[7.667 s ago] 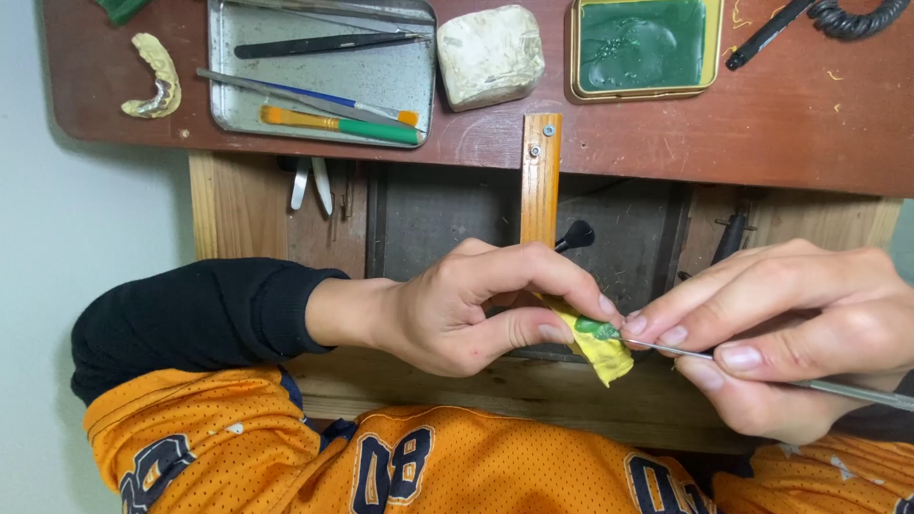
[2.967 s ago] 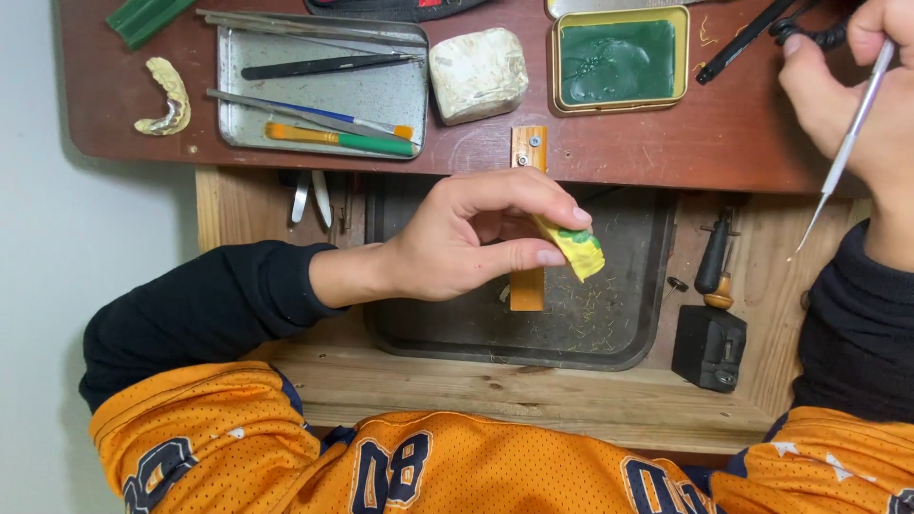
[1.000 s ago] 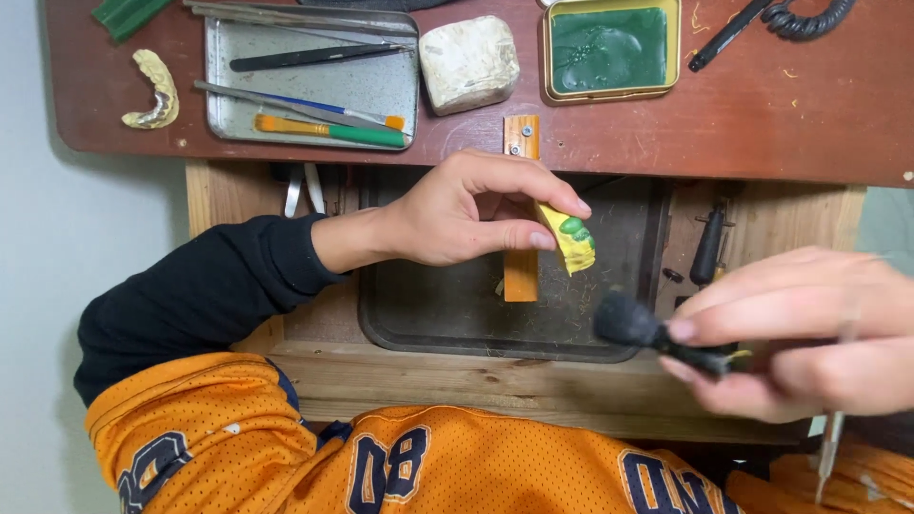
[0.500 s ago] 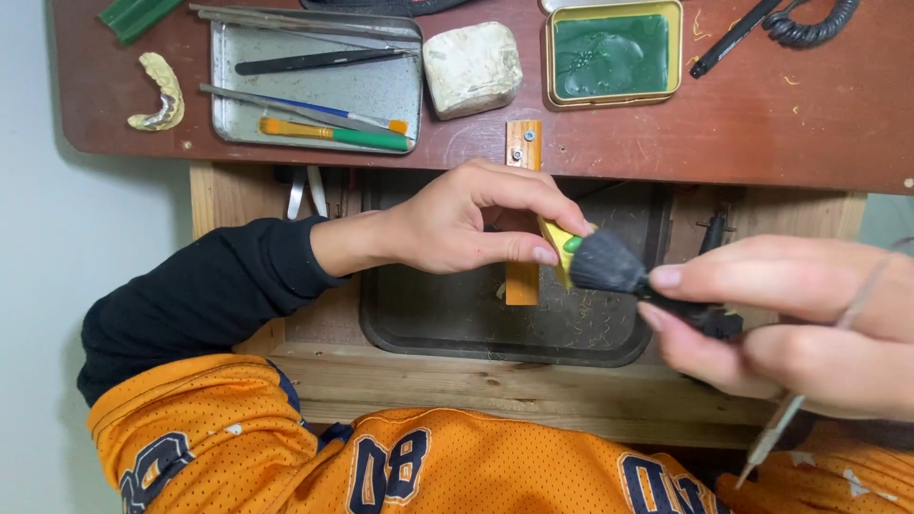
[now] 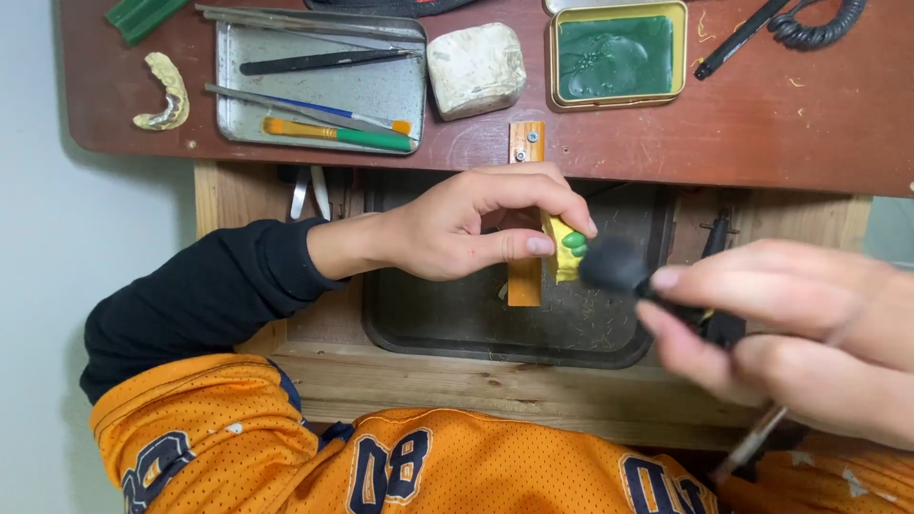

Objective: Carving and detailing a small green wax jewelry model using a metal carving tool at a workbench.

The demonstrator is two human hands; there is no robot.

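Both my hands are closed: left hand (image 5: pixel 457 233) pinches the yellow-green piece (image 5: pixel 564 249); right hand (image 5: pixel 790 333) grips the black brush (image 5: pixel 614 266), now touching it, drawn slightly back.

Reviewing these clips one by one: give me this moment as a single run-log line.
left hand: pinches yellow-green piece | right hand: holds black brush, head at piece | below: dark tray

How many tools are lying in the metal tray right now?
4, though the pile along the tray top edge may hide more: grey rods at the top, black tool, blue-handled tool, and orange-green tool nearest the front.
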